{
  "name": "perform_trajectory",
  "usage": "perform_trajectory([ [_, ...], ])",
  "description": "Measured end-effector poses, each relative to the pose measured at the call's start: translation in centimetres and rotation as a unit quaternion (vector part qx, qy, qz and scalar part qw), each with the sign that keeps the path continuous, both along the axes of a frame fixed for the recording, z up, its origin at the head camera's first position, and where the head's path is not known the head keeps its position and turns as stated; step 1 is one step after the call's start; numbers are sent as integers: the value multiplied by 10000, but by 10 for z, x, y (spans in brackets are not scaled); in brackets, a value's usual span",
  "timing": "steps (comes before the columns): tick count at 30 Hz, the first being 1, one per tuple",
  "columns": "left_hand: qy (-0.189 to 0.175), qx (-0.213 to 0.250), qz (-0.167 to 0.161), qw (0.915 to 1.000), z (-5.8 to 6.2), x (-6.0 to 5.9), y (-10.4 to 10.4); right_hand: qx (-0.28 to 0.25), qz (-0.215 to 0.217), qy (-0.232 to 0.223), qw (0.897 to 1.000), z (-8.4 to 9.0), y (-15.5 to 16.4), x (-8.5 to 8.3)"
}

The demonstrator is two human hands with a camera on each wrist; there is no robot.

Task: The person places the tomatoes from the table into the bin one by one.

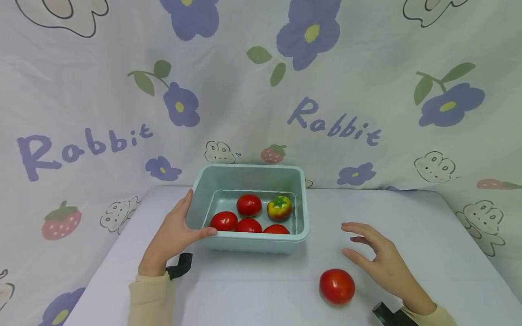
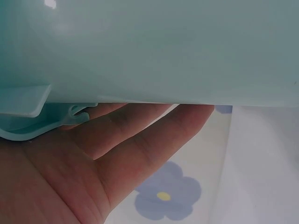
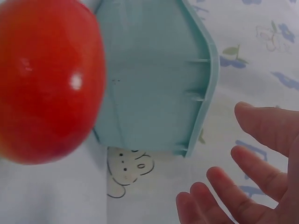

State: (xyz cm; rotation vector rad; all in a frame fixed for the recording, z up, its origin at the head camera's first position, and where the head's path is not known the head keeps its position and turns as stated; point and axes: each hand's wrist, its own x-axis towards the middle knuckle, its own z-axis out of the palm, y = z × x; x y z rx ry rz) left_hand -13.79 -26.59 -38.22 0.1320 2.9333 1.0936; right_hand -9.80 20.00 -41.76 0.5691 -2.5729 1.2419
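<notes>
1. Tomatoes are the work in hand: five already lie in the pale green tub [image 1: 302, 213], and one loose red tomato [image 1: 336, 286] sits on the table [image 1: 253, 290], just to the inner side of the right hand [image 1: 381, 260].
2. Of those in the tub, four are red [image 1: 249, 205] and one is yellow-green with a leafy top [image 1: 279, 207].
3. Left hand [image 1: 175, 235] holds the tub's near left corner, thumb hooked over the rim and fingers under the lip, as the left wrist view shows [image 2: 117, 154].
4. Right hand hovers spread, fingers relaxed and apart, holding nothing; it is near the loose tomato but not touching it. In the right wrist view the tomato [image 3: 46, 79] fills the frame beside the open fingers [image 3: 252, 168].
5. Judged from this, most of the gathering looks done: five are in and one is left outside, not yet grasped.
6. Behind the hands hangs a cloth [image 1: 367, 90] printed with flowers and "Rabbit".
</notes>
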Motion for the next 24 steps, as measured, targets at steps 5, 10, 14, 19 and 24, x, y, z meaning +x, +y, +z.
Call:
perform_trajectory([
  [5,9,23,-6,10000,0,0,0,-226,258,-70,9994,-12,8,7],
  [10,20,-3,3,10000,0,0,0,-509,754,-120,9958,-21,13,12],
  [14,16,-1,25,10000,-1,0,0,-593,967,-330,9930,-27,15,16],
  [19,16,13,38,10000,-3,0,0,-616,1043,-564,9910,-33,15,21],
  [24,49,8,42,10000,-3,0,-1,-527,1102,-955,9879,-37,16,27],
])
